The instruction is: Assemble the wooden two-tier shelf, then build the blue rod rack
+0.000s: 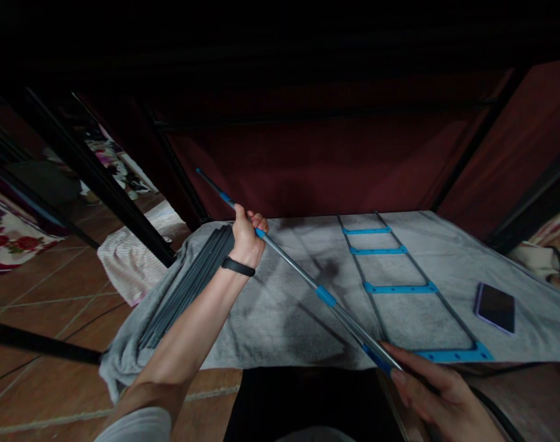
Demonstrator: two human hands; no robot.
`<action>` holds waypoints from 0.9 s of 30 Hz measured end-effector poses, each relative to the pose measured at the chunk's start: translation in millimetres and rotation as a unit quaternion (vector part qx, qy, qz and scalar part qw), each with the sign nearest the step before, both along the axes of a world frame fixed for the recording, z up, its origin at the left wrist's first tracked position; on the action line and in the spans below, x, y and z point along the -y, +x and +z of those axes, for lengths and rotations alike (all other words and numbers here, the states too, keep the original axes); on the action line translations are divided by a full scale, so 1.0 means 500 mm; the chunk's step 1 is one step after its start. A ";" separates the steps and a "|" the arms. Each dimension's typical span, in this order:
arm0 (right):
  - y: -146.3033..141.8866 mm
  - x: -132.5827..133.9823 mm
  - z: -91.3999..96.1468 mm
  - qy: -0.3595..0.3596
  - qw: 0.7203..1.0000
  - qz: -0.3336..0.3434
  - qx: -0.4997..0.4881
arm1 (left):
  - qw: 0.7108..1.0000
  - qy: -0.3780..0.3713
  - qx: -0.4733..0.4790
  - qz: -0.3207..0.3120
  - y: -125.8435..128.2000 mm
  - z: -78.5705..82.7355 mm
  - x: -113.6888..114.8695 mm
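My left hand (246,236) is wrapped around a long grey metal rod (298,273) with blue connectors, gripping it near its far end. My right hand (439,393) holds the near end of the same rod at the bottom right, fingers laid along it. The rod runs slantwise above a grey towel (271,313) spread on the floor. A black band sits on my left wrist. A bundle of dark grey rods (188,285) lies on the towel just left of my left forearm.
A ladder-like frame of grey rods and blue crosspieces (400,287) lies on the towel to the right. A dark phone (495,307) rests beside it. Dark red fabric panels on a black frame (335,166) stand behind. Tiled floor and a striped cloth (128,258) are at left.
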State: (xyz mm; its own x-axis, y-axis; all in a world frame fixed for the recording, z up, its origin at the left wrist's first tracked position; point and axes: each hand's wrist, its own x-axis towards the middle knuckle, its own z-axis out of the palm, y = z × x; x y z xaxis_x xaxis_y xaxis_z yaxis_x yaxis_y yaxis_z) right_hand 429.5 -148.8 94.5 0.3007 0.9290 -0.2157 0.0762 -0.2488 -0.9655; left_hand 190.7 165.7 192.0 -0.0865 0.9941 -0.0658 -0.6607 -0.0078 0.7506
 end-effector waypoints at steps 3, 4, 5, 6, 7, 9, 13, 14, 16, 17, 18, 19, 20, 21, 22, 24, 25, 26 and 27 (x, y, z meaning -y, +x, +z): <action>0.011 -0.023 0.006 0.009 0.999 0.027 -0.037 | 0.999 -0.021 -0.025 0.011 -0.011 0.001 -0.020; 0.019 -0.030 0.011 0.020 0.998 0.042 -0.052 | 0.999 -0.028 -0.022 0.018 -0.016 0.003 -0.028; 0.029 -0.035 0.016 0.037 0.996 0.051 -0.067 | 0.999 -0.035 -0.012 0.029 -0.022 0.005 -0.036; 0.038 -0.039 0.019 0.059 0.994 0.050 -0.079 | 0.998 -0.044 -0.001 0.041 -0.027 0.007 -0.043; 0.047 -0.041 0.019 0.085 0.992 0.040 -0.084 | 0.997 -0.052 0.010 0.052 -0.031 0.009 -0.050; 0.055 -0.043 0.009 0.136 0.989 -0.001 -0.060 | 0.995 -0.067 0.021 0.073 -0.037 0.009 -0.059; 0.028 -0.056 -0.045 0.215 0.970 -0.115 0.011 | 0.993 -0.081 0.025 0.088 -0.031 0.001 -0.057; 0.016 -0.061 -0.059 0.234 0.960 -0.155 0.005 | 0.993 -0.079 0.028 0.086 -0.027 -0.001 -0.054; -0.007 -0.072 -0.078 0.236 0.944 -0.231 -0.023 | 0.994 -0.070 0.033 0.081 -0.020 -0.004 -0.046; -0.015 -0.077 -0.083 0.229 0.937 -0.261 -0.037 | 0.994 -0.064 0.034 0.079 -0.017 -0.005 -0.042; -0.020 -0.079 -0.085 0.218 0.933 -0.282 -0.048 | 0.995 -0.057 0.032 0.079 -0.014 -0.005 -0.039; -0.022 -0.081 -0.085 0.210 0.930 -0.297 -0.059 | 0.995 -0.049 0.029 0.081 -0.011 -0.006 -0.036; -0.022 -0.081 -0.083 0.206 0.927 -0.306 -0.070 | 0.995 -0.041 0.026 0.086 -0.010 -0.006 -0.034; -0.019 -0.081 -0.081 0.205 0.923 -0.314 -0.083 | 0.995 -0.035 0.023 0.089 -0.008 -0.007 -0.032; -0.016 -0.080 -0.079 0.204 0.922 -0.316 -0.097 | 0.995 -0.030 0.020 0.093 -0.007 -0.008 -0.031; -0.010 -0.079 -0.077 0.205 0.921 -0.307 -0.123 | 0.995 -0.027 0.016 0.095 -0.005 -0.012 -0.028; -0.008 -0.078 -0.078 0.205 0.922 -0.300 -0.134 | 0.995 -0.027 0.015 0.095 -0.004 -0.015 -0.027; -0.006 -0.077 -0.081 0.205 0.923 -0.293 -0.144 | 0.995 -0.026 0.015 0.095 -0.003 -0.017 -0.025; -0.006 -0.077 -0.084 0.205 0.923 -0.290 -0.152 | 0.995 -0.023 0.015 0.095 -0.002 -0.020 -0.024</action>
